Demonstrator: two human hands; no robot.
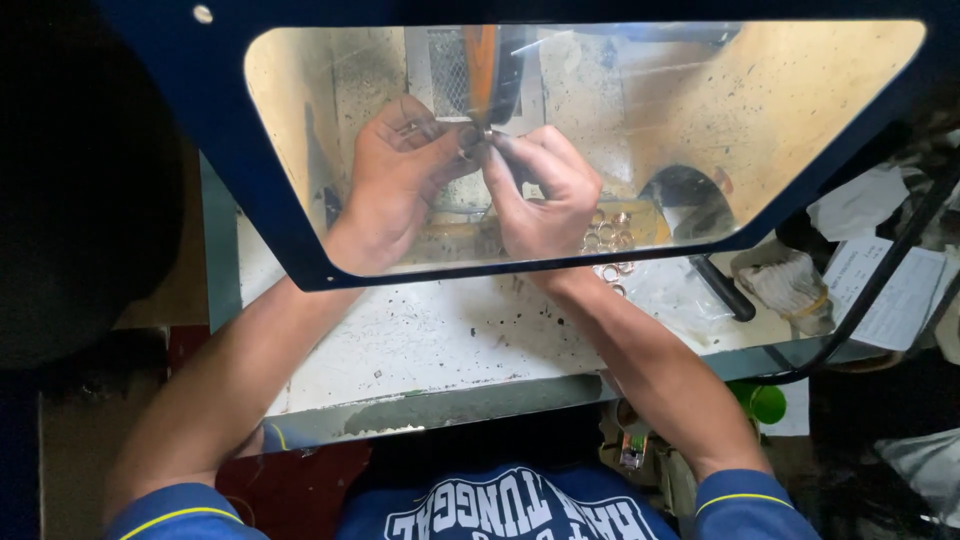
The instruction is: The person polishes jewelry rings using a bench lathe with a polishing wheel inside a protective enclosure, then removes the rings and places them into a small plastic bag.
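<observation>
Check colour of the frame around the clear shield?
Dark blue frame, clearest in the head view; both hands work behind its clear shield.

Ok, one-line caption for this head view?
Behind a clear shield, left hand and right hand press a small ring to a wheel.

open: speckled bench (440,340) before arms | blocked: guard window (300,240) above, wheel (490,75) ahead, rings (610,245) right

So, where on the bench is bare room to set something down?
The widest bare patch is the speckled white bench top, between the two forearms and the front edge. It is crowded behind the clear guard: the left hand and right hand meet at the wheel, and small metal rings and a black handle fill the right side.
</observation>
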